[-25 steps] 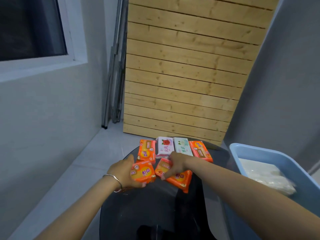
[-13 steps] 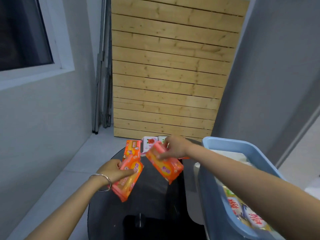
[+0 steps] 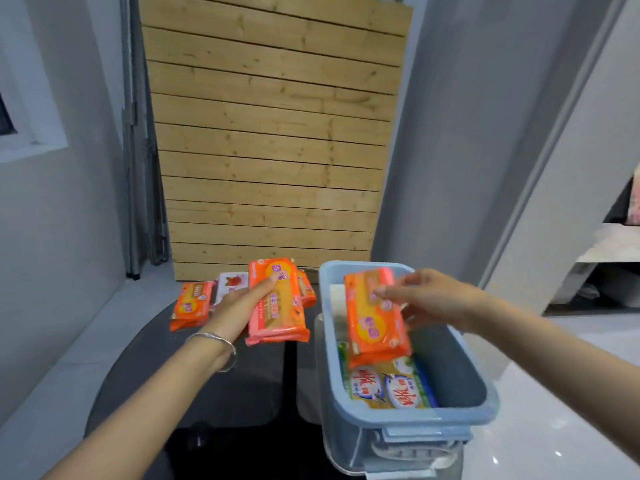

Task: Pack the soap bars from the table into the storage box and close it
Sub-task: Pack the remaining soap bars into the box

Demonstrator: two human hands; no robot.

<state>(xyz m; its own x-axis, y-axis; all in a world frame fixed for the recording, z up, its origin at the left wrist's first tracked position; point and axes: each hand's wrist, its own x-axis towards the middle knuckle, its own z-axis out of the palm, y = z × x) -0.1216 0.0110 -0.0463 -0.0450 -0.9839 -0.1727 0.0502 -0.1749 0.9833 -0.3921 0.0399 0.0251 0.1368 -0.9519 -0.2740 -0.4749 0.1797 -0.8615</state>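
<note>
My right hand [image 3: 429, 299] holds an orange soap pack [image 3: 375, 317] tilted over the open blue storage box [image 3: 485, 403], just above the packs lying inside [image 3: 388, 386]. My left hand [image 3: 239, 304] grips a second orange soap pack [image 3: 277, 306] above the dark round table [image 3: 194, 382], left of the box. On the table's far side lie an orange soap bar [image 3: 192, 303], a white bar with a red flower [image 3: 233, 284] and part of another orange bar [image 3: 306, 289] behind the held pack.
A wooden slat panel [image 3: 273, 133] leans against the wall behind the table. The box stands at the table's right edge, with a white floor [image 3: 554, 393] to its right. A metal frame [image 3: 135, 168] stands in the left corner.
Both hands have lifted their orange packs and swung right; the right one now hangs over the box, the left one is raised upright. The view has turned right, showing the box's inside.
</note>
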